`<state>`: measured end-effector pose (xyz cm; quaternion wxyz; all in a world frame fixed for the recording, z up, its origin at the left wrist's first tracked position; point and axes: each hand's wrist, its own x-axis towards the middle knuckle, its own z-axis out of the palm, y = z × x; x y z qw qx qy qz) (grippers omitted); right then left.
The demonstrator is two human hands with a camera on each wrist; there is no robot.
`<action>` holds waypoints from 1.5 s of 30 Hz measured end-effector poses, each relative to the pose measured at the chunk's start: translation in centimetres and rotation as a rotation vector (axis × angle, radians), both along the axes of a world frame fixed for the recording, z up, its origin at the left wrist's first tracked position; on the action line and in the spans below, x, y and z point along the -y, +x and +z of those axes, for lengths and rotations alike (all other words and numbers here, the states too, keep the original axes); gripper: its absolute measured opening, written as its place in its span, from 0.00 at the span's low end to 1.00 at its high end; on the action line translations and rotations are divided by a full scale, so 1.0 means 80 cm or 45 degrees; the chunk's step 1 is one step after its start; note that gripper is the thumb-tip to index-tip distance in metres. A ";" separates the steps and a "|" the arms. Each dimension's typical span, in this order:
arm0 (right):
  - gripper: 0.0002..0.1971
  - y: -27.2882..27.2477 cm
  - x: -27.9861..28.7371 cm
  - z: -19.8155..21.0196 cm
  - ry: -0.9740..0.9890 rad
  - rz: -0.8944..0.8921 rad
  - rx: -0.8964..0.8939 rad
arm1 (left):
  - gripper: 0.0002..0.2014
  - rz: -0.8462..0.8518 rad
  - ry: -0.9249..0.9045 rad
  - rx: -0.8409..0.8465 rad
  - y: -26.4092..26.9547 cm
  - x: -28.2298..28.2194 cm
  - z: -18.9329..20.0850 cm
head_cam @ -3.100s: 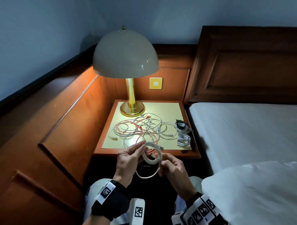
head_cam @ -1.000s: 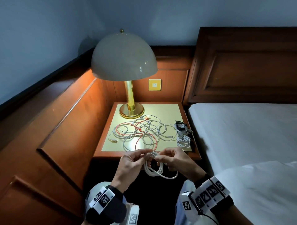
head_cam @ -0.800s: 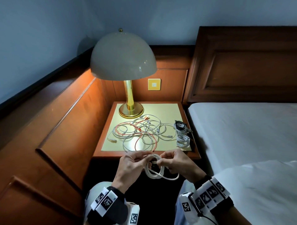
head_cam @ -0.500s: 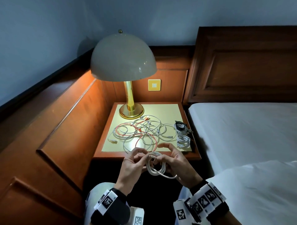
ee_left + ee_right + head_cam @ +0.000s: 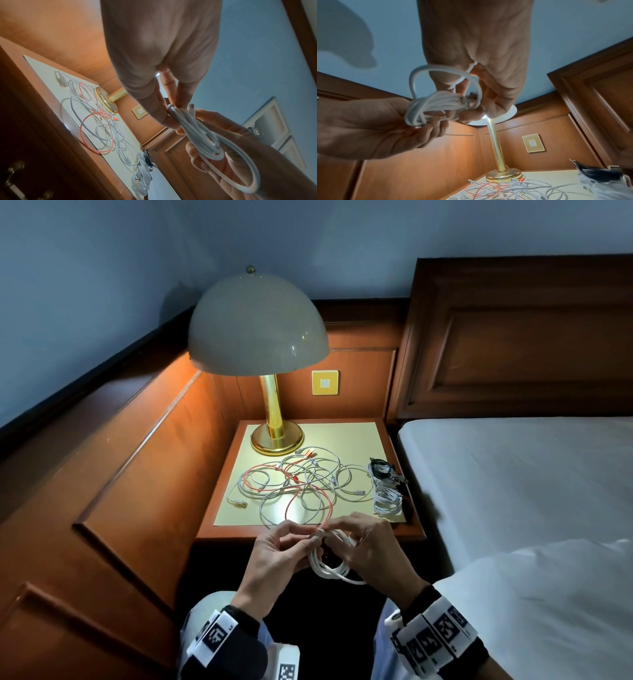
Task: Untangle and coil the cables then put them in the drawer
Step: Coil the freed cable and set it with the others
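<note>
Since half a second ago the right hand (image 5: 371, 556) has drawn its spread fingers in, so both hands now pinch the white coil (image 5: 330, 563) in front of the nightstand (image 5: 308, 534), with the left hand (image 5: 277, 559) curled round the bundled end and the right thumb and fingertips clamped at the plug (image 5: 191, 108). The coil's long axis runs left to right between the hands, one loose loop (image 5: 247, 173) sagging toward the right wrist. Farther off on the nightstand, the tangle (image 5: 301, 487) lies in front of the lamp (image 5: 270, 392), with two coiled bundles (image 5: 385, 491) at its right edge.
</note>
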<state>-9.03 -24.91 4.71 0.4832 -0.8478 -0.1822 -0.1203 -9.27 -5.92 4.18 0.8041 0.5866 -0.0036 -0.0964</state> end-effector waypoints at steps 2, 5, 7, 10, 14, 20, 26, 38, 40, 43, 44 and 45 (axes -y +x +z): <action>0.04 0.001 -0.001 0.000 -0.066 -0.026 0.034 | 0.13 -0.004 0.107 0.057 0.002 -0.001 -0.004; 0.05 0.004 -0.002 0.009 -0.022 -0.018 -0.032 | 0.09 -0.048 0.279 0.135 0.001 0.001 -0.017; 0.08 0.008 0.000 0.019 0.073 0.047 -0.137 | 0.09 -0.040 0.375 0.157 -0.002 0.004 -0.025; 0.08 0.011 0.006 0.029 0.159 0.059 -0.198 | 0.07 -0.068 0.423 0.167 -0.006 0.007 -0.028; 0.08 0.014 0.007 0.025 0.290 0.003 -0.228 | 0.04 -0.085 0.421 0.163 -0.009 0.005 -0.025; 0.07 0.009 0.001 0.006 0.486 0.043 -0.382 | 0.09 -0.201 0.321 0.153 -0.014 0.013 -0.012; 0.09 0.011 0.002 0.008 0.559 -0.093 -0.287 | 0.24 -0.256 -0.011 -0.060 -0.022 0.015 -0.011; 0.09 0.007 -0.005 -0.003 0.469 -0.263 -0.229 | 0.14 -0.426 0.441 0.222 -0.015 0.009 -0.003; 0.10 0.008 -0.007 -0.003 0.435 -0.297 -0.192 | 0.16 -0.453 0.500 0.248 -0.015 0.011 -0.001; 0.12 0.010 -0.007 -0.005 0.467 -0.309 -0.218 | 0.15 -0.424 0.502 0.257 -0.015 0.010 -0.003; 0.11 0.010 -0.005 -0.006 0.488 -0.304 -0.230 | 0.14 -0.409 0.494 0.255 -0.016 0.010 -0.005; 0.10 0.010 -0.003 -0.007 0.498 -0.298 -0.235 | 0.13 -0.392 0.484 0.254 -0.017 0.009 -0.007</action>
